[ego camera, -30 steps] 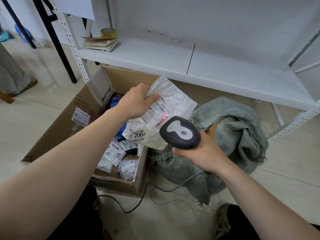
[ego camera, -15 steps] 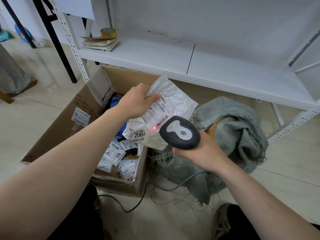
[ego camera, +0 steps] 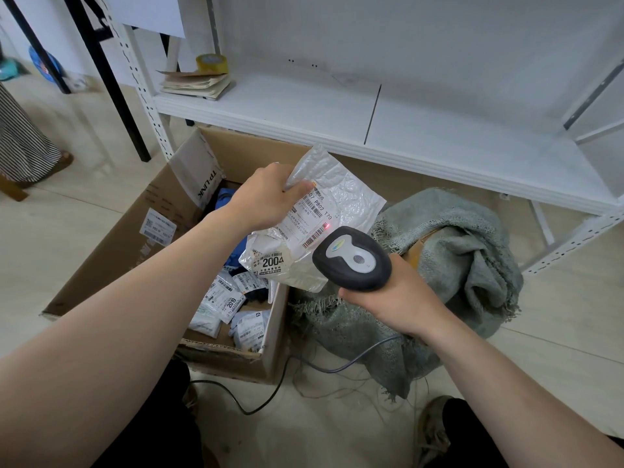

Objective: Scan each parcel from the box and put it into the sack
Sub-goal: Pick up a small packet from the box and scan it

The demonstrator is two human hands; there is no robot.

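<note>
My left hand (ego camera: 261,201) pinches the top left corner of a white bubble-mailer parcel (ego camera: 341,194) and holds it label-up above the open cardboard box (ego camera: 111,244). My right hand (ego camera: 393,300) grips a black and grey barcode scanner (ego camera: 353,259) just below the parcel's right edge. A red scan dot (ego camera: 326,226) glows on the label's barcode. Several labelled parcels (ego camera: 229,300) lie inside the box. The grey-green woven sack (ego camera: 472,261) slumps on the floor to the right of the box, behind the scanner.
A white metal shelf (ego camera: 371,113) runs behind the box and sack, with a paper stack (ego camera: 196,84) and a tape roll (ego camera: 211,63) on its left end. The scanner cable (ego camera: 304,361) trails over the floor. A black stand leg (ego camera: 111,82) rises at the left. My shoe (ego camera: 434,430) is at the bottom.
The red scan dot has shifted up along the barcode toward the label's right edge. Hands, parcel and scanner stay almost where they were.
</note>
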